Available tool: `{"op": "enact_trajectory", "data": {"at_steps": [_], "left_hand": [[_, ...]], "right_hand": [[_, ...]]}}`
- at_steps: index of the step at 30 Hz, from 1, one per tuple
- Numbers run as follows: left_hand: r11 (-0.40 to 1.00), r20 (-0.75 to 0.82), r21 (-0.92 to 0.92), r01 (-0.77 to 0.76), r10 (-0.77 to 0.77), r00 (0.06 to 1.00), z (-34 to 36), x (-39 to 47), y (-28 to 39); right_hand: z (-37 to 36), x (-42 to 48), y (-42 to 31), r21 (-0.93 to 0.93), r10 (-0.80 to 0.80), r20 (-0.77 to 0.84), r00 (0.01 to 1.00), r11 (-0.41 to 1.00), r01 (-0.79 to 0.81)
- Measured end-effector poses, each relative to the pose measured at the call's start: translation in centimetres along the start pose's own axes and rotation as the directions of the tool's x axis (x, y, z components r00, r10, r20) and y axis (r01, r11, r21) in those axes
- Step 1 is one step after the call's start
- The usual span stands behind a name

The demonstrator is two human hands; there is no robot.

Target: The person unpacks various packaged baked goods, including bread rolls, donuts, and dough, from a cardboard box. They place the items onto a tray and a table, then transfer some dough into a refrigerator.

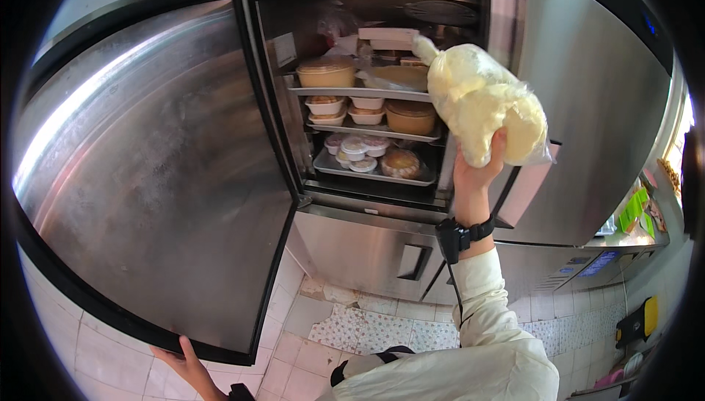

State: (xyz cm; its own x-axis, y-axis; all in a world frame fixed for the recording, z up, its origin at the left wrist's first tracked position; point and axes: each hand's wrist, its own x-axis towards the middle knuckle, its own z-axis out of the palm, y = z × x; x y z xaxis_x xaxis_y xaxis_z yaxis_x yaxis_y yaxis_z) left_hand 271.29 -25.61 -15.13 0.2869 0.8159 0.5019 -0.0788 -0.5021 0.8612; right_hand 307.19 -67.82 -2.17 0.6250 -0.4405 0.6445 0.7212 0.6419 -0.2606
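My right hand point(482, 167) holds up a tied clear plastic bag of pale yellow, lumpy food point(484, 103) from below, in front of the fridge's right side. At the lower left, my left hand point(187, 365) grips the bottom edge of the open stainless steel fridge door point(165, 180). Inside the fridge, the upper tray point(363, 92) bears a round lidded tub point(326, 72) and a plastic-wrapped item point(396, 77). The middle tray point(380, 130) holds stacked white containers point(326, 106) and a brown tub point(410, 117). On the lower tray point(374, 175) are small lidded cups point(354, 148) and a round wrapped food point(400, 164).
A closed steel door point(589, 109) stands to the right of the open compartment, and steel lower fronts point(352, 247) run beneath it. Bright green items point(633, 211) lie on a counter at the far right. A yellow and black object point(637, 321) is near the tiled floor point(385, 329).
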Motion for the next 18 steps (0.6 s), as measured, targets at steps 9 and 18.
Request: {"op": "enact_trajectory", "data": {"at_steps": [9,18], "left_hand": [[0.991,-0.378,-0.037,0.126,-0.130,0.917,2.8,5.1,-3.6],[0.997,-0.249,-0.019,-0.068,0.061,0.967,0.0,4.9,-5.1]], "right_hand": [[12.0,9.1,11.8,-0.027,-0.262,0.062,0.963,0.964,0.264],[17.2,16.3,27.4,0.133,0.084,-0.078,0.993,0.988,-0.073]]}}
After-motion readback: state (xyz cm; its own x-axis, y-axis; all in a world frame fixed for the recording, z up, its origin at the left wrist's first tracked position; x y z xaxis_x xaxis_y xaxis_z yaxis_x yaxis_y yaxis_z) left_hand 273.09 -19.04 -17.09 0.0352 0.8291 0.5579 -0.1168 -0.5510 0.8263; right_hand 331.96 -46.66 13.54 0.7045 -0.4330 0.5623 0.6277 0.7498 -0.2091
